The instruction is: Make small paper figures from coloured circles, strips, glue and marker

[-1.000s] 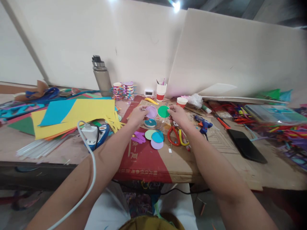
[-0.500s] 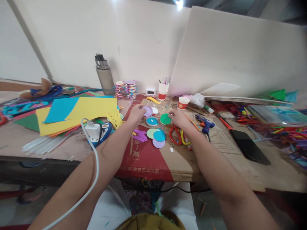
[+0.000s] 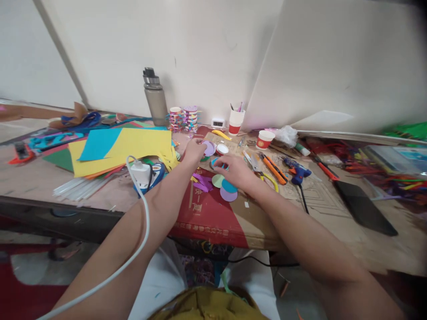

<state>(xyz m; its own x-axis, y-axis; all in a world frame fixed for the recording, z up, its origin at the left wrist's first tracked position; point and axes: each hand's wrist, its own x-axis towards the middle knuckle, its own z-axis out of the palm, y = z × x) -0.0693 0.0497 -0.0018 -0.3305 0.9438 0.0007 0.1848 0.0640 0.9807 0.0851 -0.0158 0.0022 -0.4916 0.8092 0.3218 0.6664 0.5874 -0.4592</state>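
Note:
My left hand is closed on the edge of a round purple disc with a raised rim. A bit of green shows just below that disc. My right hand is over a blue disc, its fingers bent at the edge and covering most of it. Beside them lies a small white round piece. Flat light green, blue and purple paper circles overlap in front of my right hand. Purple paper strips lie to their left.
Yellow paper sheets and a white plug with its cable are on the left. Scissors, an orange cutter, a blue glue gun and a black phone lie right. Paper cups and a bottle stand behind.
My right hand has moved left and no longer holds the green disc out to the side; it is now at the blue disc. My left hand keeps the purple disc. The view has shifted slightly.

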